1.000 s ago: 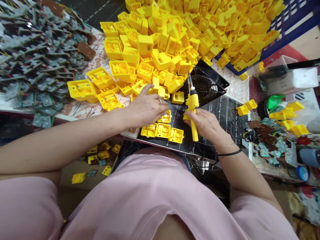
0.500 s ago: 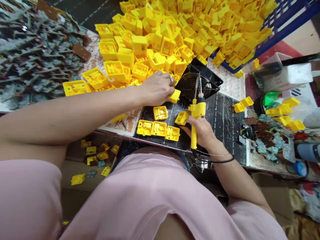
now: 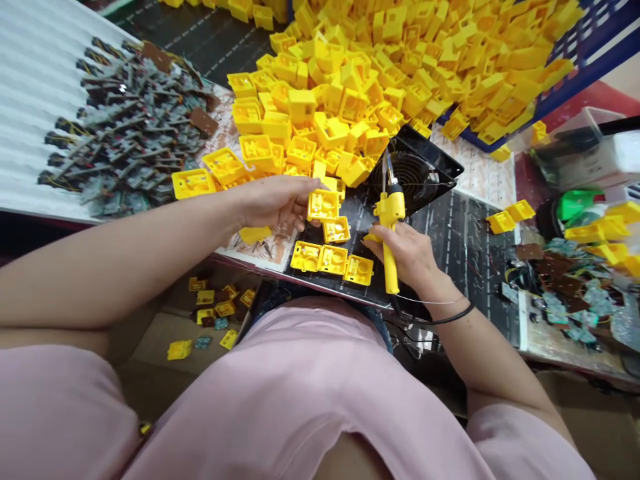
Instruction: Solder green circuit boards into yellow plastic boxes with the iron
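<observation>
Black tabletop (image 3: 465, 263): three yellow casings (image 3: 333, 261) in row near front edge, fan (image 3: 423, 167) beside yellow heap (image 3: 345, 100) behind.

At twelve o'clock, the housings (image 3: 325, 130) are smooth plastic with a slight sheen. Toward two, the soldering iron (image 3: 391, 230) pairs a smooth plastic handle with a shiny metal tip; the basket (image 3: 590, 70) is plastic. At ten, the white sheet (image 3: 35, 100) looks ridged and matt, its material hard to judge. At six, the shirt (image 3: 320, 367) is soft, matt cloth.

The black work mat (image 3: 440, 267) beside the axial fan (image 3: 417, 175) bore rows of tiny white print (image 3: 467, 265); no lettering could be read.
</observation>
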The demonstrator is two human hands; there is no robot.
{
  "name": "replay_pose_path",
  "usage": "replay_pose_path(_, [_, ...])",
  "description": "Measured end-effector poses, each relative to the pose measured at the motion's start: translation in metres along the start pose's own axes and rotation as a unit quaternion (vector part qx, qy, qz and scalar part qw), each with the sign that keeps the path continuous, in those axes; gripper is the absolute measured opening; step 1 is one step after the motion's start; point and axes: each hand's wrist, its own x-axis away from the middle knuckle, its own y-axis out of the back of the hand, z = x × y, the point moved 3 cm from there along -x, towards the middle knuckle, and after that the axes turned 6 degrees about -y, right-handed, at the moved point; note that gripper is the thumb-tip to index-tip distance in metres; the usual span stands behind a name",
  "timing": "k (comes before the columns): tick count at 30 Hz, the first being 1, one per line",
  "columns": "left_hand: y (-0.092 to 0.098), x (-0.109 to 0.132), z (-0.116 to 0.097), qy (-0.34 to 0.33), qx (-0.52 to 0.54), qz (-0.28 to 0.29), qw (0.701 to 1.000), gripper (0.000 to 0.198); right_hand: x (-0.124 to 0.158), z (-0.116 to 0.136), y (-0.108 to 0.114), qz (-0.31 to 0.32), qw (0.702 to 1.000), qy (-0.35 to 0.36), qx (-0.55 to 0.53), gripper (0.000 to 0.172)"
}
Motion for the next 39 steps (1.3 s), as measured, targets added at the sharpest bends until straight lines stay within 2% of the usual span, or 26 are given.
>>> replay_pose_path(2, [0.002,0.006,-0.003,-0.012,-0.124,-0.013,0.992,0.047,-0.002,0.003,-0.001,-0.008,0.999,-0.018,-0.027,0.014])
replay_pose_path(3, [0.001,0.008,-0.006,-0.015,-0.206,-0.015,0.978,0.045,-0.004,0.004,-0.002,-0.013,0.999,-0.024,-0.046,0.015])
replay_pose_path(7, [-0.012,0.014,-0.017,0.003,-0.498,0.0,0.867,0.044,-0.01,0.007,-0.007,0.005,0.991,-0.018,-0.13,0.02])
replay_pose_path(10, [-0.026,0.018,-0.017,0.019,-0.611,0.018,0.791,0.043,-0.008,0.005,-0.006,0.034,0.988,-0.009,-0.153,0.025])
replay_pose_path(13, [-0.037,0.025,-0.014,-0.002,-0.665,0.016,0.747,0.043,0.0,-0.001,-0.001,0.048,0.993,-0.01,-0.107,0.028])
replay_pose_path(17, [-0.052,0.038,-0.011,-0.097,-0.667,-0.045,0.738,0.05,0.008,-0.003,-0.004,0.043,0.999,-0.013,-0.027,0.023])
replay_pose_path(22, [-0.085,0.041,0.009,-0.174,-0.604,-0.039,0.777,0.09,0.003,0.009,-0.007,0.019,0.999,-0.001,-0.034,0.026])
replay_pose_path(27, [-0.103,0.025,0.017,-0.228,-0.558,-0.039,0.797,0.077,-0.007,0.014,-0.004,-0.022,0.999,0.025,-0.027,0.024])
replay_pose_path(30, [-0.094,0.037,0.014,-0.299,-0.525,-0.088,0.792,0.074,-0.008,0.015,0.003,-0.055,0.997,0.046,-0.022,0.021])
replay_pose_path(33, [-0.063,0.075,0.02,-0.359,-0.499,-0.141,0.776,0.057,-0.003,0.017,0.019,-0.097,0.994,0.039,-0.004,0.025])
replay_pose_path(35, [-0.032,0.105,0.033,-0.325,-0.513,-0.177,0.775,0.053,0.003,0.02,0.03,-0.104,0.994,0.027,0.006,0.026])
replay_pose_path(37, [-0.001,0.128,0.049,-0.256,-0.534,-0.225,0.774,0.063,0.011,0.023,0.039,-0.104,0.994,0.016,0.005,0.025])
replay_pose_path(39, [0.022,0.137,0.063,-0.176,-0.53,-0.261,0.788,0.078,0.021,0.024,0.043,-0.107,0.994,-0.006,-0.012,0.024])
